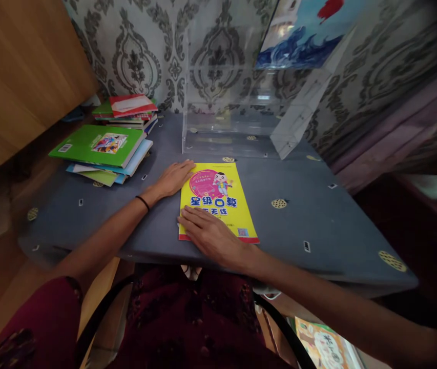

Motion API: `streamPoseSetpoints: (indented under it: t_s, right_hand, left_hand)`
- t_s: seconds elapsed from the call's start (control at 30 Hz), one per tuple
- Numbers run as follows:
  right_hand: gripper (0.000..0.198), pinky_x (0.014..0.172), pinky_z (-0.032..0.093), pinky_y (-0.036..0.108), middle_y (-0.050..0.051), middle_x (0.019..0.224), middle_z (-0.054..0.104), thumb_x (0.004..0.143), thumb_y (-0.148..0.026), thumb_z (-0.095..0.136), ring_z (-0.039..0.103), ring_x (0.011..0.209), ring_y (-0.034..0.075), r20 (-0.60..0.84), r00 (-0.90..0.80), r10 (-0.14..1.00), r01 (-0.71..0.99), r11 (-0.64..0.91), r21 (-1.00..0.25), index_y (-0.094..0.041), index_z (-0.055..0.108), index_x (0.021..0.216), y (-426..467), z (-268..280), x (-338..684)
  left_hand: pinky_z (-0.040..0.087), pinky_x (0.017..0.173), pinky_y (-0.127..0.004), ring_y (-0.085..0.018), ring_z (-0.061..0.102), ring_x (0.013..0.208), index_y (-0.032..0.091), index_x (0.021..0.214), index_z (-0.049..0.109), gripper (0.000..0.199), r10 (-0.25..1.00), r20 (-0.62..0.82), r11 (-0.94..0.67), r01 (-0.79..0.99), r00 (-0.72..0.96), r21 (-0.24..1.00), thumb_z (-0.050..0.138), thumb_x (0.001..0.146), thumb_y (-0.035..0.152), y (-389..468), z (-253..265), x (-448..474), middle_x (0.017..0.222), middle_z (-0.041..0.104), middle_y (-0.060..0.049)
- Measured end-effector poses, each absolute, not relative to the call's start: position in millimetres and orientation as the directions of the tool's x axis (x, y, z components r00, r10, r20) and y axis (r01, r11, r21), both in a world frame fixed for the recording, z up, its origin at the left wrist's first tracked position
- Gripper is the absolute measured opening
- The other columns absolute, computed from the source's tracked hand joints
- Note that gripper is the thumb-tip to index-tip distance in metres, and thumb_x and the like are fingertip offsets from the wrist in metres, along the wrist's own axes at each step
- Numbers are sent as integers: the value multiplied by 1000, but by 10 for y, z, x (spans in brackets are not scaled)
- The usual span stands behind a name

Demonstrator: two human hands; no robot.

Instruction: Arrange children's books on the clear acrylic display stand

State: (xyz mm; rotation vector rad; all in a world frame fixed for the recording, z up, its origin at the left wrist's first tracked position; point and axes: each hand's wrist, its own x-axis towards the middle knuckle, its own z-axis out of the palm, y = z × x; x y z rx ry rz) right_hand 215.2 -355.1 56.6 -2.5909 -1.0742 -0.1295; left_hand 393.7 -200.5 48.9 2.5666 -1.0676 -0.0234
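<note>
A yellow workbook (237, 210) with a pink circle, a cartoon child and blue Chinese characters lies closed on the table near its front edge. My left hand (177, 178) rests flat at the book's upper left edge, fingertips touching its corner. Across the lower part of the cover lies my right hand (212, 233), fingers stretched out toward the left edge and hiding some of the print. Neither hand grips anything.
A grey patterned cloth covers the table (291, 220). Stacked books (126, 143) stand at the back left, a green one uppermost in front. Behind the workbook is a clear acrylic rack (226, 128) against the wall. Another book (326, 343) is below the table, lower right.
</note>
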Motion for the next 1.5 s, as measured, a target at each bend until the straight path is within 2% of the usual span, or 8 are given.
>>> streamPoseSetpoints:
  t_s: [0.17,0.27,0.4,0.5,0.63,0.83,1.17,1.5]
  right_hand:
    - [37,115,43,46,10,143,61,103,-24,41,55,134,23,211,710,672,694,-615,-374,-20,62,133,-3741,675,2230]
    - [40,110,47,47,14,140,62,101,-18,38,57,129,26,229,792,565,606,-688,-398,-17,58,136,-3769,736,2563]
    - [54,112,43,49,18,138,61,91,-7,42,50,133,31,245,873,422,486,-794,-364,-11,47,145,-3689,678,3140]
    - [66,114,39,50,20,143,56,85,-3,43,44,138,31,260,879,399,471,-810,-349,-8,38,150,-3608,556,3478]
    - [62,112,40,50,22,144,55,91,-8,37,47,135,31,286,868,406,488,-804,-338,-6,32,153,-3574,417,3666]
    - [50,107,40,47,22,137,61,99,-19,36,52,128,32,277,887,369,436,-867,-240,-5,40,148,-3584,483,3620]
    - [24,91,38,42,15,112,72,101,-24,43,58,108,30,285,877,388,426,-901,-85,-14,60,114,-3625,643,3565]
    - [25,93,38,43,14,108,74,101,-30,48,61,106,30,287,887,361,396,-916,-71,-14,61,115,-3699,699,3498]
  left_hand:
    - [30,121,-44,-24,41,146,14,138,53,42,-663,194,-627,-678,723,384,40,101,26,-1994,477,3936,155,49,-14]
    - [41,113,-39,-22,56,130,14,125,60,34,-602,326,-605,-683,729,410,42,97,20,-1950,484,3926,137,63,-14]
    - [51,96,-36,-22,65,103,16,106,64,28,-562,400,-595,-690,724,413,39,93,11,-1886,483,3932,106,71,-11]
    - [52,92,-36,-22,66,97,16,98,63,28,-565,397,-605,-690,723,397,39,90,5,-1875,477,3940,100,71,-11]
    - [51,93,-34,-22,66,98,17,99,64,31,-561,385,-638,-679,733,363,40,87,0,-1918,504,3919,102,72,-9]
    - [50,92,-37,-25,63,98,15,104,66,29,-566,319,-739,-639,760,214,40,95,6,-2003,600,3851,102,72,-11]
    - [48,90,-39,-27,59,102,14,109,65,31,-569,260,-787,-609,780,103,36,99,10,-2060,682,3778,107,70,-11]
    - [49,84,-41,-29,58,103,15,121,62,31,-603,230,-789,-614,764,-29,40,100,16,-2093,647,3752,114,66,-13]
